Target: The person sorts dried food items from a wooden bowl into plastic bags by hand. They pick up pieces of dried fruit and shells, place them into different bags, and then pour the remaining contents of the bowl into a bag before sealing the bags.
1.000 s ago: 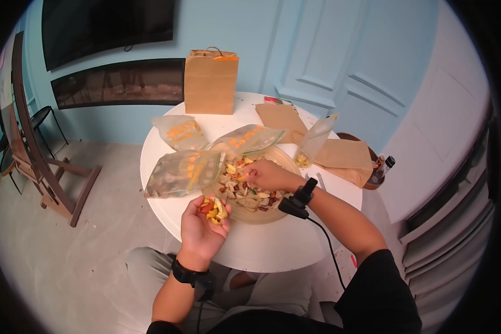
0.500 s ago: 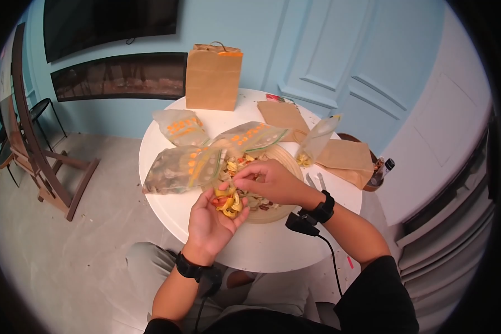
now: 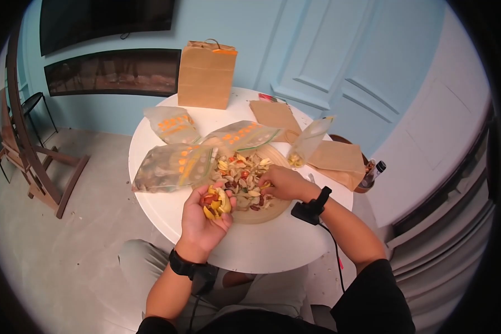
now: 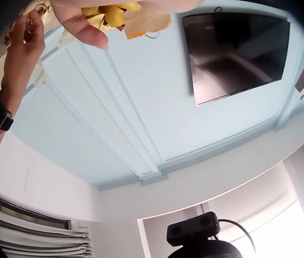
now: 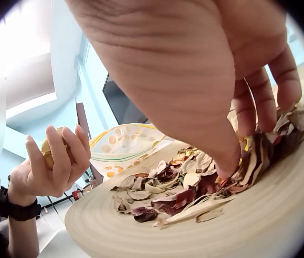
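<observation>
My left hand [image 3: 201, 229] is palm up near the table's left front, its fingers curled round a small heap of yellow and orange-red dried pieces [image 3: 220, 203]. Beside it lies a round woven-looking plate [image 3: 275, 210], covered by a mixed pile of dried petals and slices [image 3: 242, 178] in cream, brown and dark red. Over the plate's right side, my right hand [image 3: 288, 185] reaches down into the pile. In the right wrist view, its thumb and fingertips close on dried bits, with a little yellow between them. Some of those fingertips are hidden by the pile.
Clear zip bags with orange print [image 3: 175, 167] lie left of and behind the plate. An upright zip bag [image 3: 312, 142] holds yellow pieces. Flat brown paper bags [image 3: 339, 161] lie at right, with a standing paper bag [image 3: 207, 75] at the back of the white table [image 3: 267, 253].
My right hand came from the pile to the left palm, then went back to the plate's right side. The left hand moved toward the plate and back, still holding the yellow pieces.
</observation>
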The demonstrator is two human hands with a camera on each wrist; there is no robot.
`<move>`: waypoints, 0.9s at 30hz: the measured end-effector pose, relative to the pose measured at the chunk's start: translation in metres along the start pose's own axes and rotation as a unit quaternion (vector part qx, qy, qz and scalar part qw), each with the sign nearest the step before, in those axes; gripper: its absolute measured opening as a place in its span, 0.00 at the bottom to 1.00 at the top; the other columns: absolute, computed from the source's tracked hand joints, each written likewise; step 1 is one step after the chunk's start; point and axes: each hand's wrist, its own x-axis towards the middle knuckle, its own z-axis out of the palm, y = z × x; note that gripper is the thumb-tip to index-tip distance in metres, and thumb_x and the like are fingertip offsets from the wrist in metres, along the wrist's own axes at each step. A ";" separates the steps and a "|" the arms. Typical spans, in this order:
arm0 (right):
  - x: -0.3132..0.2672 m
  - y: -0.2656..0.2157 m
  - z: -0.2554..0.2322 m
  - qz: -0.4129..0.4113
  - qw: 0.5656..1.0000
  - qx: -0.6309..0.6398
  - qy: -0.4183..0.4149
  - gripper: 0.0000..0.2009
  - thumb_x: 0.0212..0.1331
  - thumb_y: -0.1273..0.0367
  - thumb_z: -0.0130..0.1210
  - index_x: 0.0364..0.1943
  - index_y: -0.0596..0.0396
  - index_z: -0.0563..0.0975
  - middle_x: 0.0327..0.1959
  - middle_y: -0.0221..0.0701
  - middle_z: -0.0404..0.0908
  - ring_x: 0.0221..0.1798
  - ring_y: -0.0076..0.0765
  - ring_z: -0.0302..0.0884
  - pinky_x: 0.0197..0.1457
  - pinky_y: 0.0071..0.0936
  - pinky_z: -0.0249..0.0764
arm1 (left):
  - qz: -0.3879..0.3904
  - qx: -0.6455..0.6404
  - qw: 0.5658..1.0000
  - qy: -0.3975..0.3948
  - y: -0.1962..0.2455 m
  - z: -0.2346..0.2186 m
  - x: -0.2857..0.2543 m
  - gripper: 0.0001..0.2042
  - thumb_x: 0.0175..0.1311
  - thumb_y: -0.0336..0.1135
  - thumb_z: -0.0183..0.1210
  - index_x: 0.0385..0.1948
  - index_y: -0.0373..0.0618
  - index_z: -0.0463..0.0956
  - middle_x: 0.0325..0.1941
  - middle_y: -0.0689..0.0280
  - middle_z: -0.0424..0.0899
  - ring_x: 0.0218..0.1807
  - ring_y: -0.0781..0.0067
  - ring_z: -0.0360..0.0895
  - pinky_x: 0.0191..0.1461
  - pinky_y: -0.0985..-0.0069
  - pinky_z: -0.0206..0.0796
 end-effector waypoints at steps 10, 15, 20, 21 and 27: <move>0.014 0.020 0.002 0.036 0.990 0.129 0.047 0.07 0.66 0.67 0.59 0.40 0.56 0.82 0.38 0.35 0.84 0.34 0.36 0.81 0.41 0.31 0.77 | 0.005 -0.027 0.999 -0.022 -0.004 0.004 0.010 0.14 0.74 0.44 0.48 0.45 0.48 0.79 0.38 0.61 0.84 0.40 0.59 0.83 0.26 0.76 0.73; 0.003 0.000 -0.018 0.150 0.889 0.431 0.038 0.12 0.75 0.63 0.54 0.44 0.59 0.80 0.38 0.27 0.82 0.35 0.19 0.77 0.38 0.18 0.77 | 0.010 -0.014 1.000 -0.007 -0.007 0.003 0.014 0.14 0.75 0.44 0.47 0.46 0.49 0.78 0.41 0.61 0.83 0.41 0.59 0.83 0.29 0.75 0.75; 0.003 -0.017 -0.026 0.097 0.797 0.595 0.037 0.13 0.75 0.61 0.54 0.48 0.58 0.79 0.42 0.26 0.82 0.43 0.19 0.77 0.41 0.19 0.78 | 0.027 0.034 0.999 0.018 -0.013 0.002 0.020 0.16 0.77 0.45 0.44 0.50 0.48 0.77 0.46 0.59 0.83 0.46 0.56 0.83 0.36 0.71 0.78; 0.003 -0.025 -0.029 0.074 0.785 0.614 0.036 0.14 0.75 0.61 0.54 0.49 0.58 0.79 0.43 0.27 0.82 0.45 0.19 0.77 0.42 0.19 0.78 | 0.022 0.048 0.999 0.016 -0.015 0.004 0.021 0.16 0.78 0.45 0.43 0.51 0.48 0.77 0.47 0.59 0.83 0.47 0.55 0.83 0.37 0.71 0.79; 0.006 -0.079 -0.048 0.027 0.910 0.404 0.086 0.13 0.72 0.63 0.57 0.49 0.59 0.81 0.40 0.27 0.84 0.39 0.18 0.79 0.42 0.20 0.79 | -0.011 0.054 0.998 -0.020 -0.016 0.002 0.027 0.20 0.79 0.48 0.40 0.57 0.46 0.73 0.51 0.59 0.82 0.51 0.53 0.83 0.38 0.70 0.80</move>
